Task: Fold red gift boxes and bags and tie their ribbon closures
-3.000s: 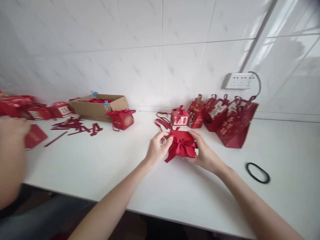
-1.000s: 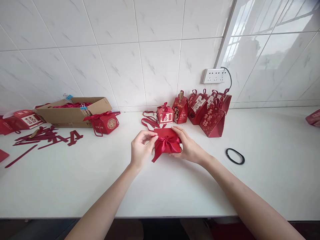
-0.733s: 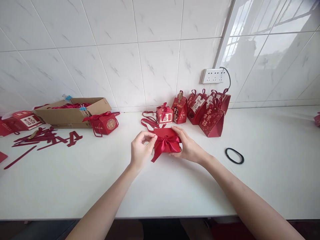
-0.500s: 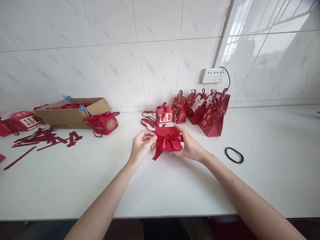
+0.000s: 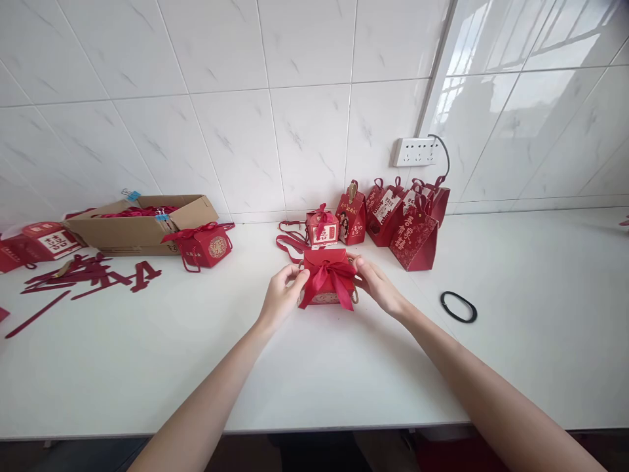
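Note:
A small red gift box (image 5: pixel 328 296) with a red satin ribbon bow (image 5: pixel 330 276) on top stands upright on the white table (image 5: pixel 314 367), in the middle. My left hand (image 5: pixel 282 295) pinches the bow's left loop with curled fingers. My right hand (image 5: pixel 376 283) grips the box's right side, thumb near the bow's right loop. Both forearms reach in from the bottom edge.
Behind stand a small red box with a white label (image 5: pixel 323 228) and several red gift bags (image 5: pixel 413 229), with loose ribbon (image 5: pixel 289 241) beside. At left are a cardboard box (image 5: pixel 142 219), a red box (image 5: pixel 204 244) and ribbon strips (image 5: pixel 93 275). A black band (image 5: pixel 458 307) lies right.
The gift box has been turned from lying tilted with its top toward me to standing upright. Both hands shifted to its sides. A blurred arm at left three seconds ago is gone.

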The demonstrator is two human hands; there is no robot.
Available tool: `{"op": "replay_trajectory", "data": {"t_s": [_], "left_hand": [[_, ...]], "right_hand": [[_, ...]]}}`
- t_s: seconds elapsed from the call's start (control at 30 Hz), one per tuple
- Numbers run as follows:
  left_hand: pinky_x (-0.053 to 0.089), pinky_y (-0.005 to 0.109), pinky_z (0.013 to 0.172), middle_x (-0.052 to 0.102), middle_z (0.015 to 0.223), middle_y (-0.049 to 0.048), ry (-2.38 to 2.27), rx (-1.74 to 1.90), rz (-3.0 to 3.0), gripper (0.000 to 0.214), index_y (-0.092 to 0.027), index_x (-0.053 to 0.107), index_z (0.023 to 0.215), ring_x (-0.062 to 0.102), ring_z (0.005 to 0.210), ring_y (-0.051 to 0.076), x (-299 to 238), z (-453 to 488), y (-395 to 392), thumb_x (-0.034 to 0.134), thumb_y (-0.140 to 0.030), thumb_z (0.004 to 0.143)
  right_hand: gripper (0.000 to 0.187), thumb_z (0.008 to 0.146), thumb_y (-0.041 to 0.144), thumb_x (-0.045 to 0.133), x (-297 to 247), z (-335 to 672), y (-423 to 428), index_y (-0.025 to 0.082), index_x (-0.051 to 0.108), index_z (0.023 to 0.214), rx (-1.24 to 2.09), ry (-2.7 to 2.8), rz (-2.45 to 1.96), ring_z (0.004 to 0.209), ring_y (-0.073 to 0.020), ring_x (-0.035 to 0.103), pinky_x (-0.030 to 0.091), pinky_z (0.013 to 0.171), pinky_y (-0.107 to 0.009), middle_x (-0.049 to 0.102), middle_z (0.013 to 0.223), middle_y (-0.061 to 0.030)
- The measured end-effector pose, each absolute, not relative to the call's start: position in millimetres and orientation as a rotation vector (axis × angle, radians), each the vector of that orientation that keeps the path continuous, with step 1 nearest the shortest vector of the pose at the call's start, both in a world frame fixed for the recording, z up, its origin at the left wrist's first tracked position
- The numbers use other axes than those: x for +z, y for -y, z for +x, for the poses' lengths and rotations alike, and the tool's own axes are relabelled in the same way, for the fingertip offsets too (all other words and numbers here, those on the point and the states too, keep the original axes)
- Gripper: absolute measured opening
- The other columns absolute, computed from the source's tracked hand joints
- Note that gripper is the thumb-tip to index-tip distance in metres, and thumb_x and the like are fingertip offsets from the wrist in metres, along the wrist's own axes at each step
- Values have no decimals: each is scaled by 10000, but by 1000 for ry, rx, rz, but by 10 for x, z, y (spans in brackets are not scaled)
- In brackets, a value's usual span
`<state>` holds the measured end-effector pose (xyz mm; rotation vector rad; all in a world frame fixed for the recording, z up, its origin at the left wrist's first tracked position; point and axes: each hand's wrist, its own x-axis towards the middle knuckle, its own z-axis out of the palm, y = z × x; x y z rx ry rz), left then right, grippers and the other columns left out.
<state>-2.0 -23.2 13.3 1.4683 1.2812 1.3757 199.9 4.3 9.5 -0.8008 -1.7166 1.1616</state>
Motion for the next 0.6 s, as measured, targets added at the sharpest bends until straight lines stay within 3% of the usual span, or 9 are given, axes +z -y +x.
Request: {"op": "replay_trajectory", "data": {"t_s": [0.13, 0.3, 0.47, 0.6], "left_hand": [[361, 183, 475, 592, 793, 13, -1322, 1390, 1516, 304, -182, 453, 626, 468, 568, 83, 142, -32, 231, 558, -427, 772], [402, 191, 518, 631, 853, 25, -1289, 1420, 1507, 302, -183, 472, 637, 517, 606, 94, 130, -20, 241, 565, -436, 771], [437, 207, 539, 624, 813, 28, -1290, 1454, 1446, 301, -179, 505, 662, 538, 610, 105, 109, -3, 246, 584, -453, 762], [459, 215, 592, 586, 778, 11, -1285, 1475, 1357, 330, -173, 493, 698, 542, 643, 105, 69, -10, 228, 578, -483, 769]], "right_hand": [[510, 829, 626, 434, 134, 1975, -66, 197, 624, 1030, 1273, 1592, -867, 781, -189, 587, 501, 758, -354, 608, 888, -44], [475, 840, 593, 445, 197, 1984, -33, 195, 640, 1008, 1341, 1580, -843, 843, -188, 577, 468, 864, -380, 611, 915, -42], [403, 814, 551, 493, 174, 1970, -33, 188, 644, 902, 1300, 1554, -849, 814, -198, 582, 494, 794, -397, 610, 864, -45], [398, 806, 554, 493, 152, 1976, -51, 180, 603, 728, 1166, 1589, -829, 834, -199, 579, 504, 747, -373, 592, 1022, -80]]}}
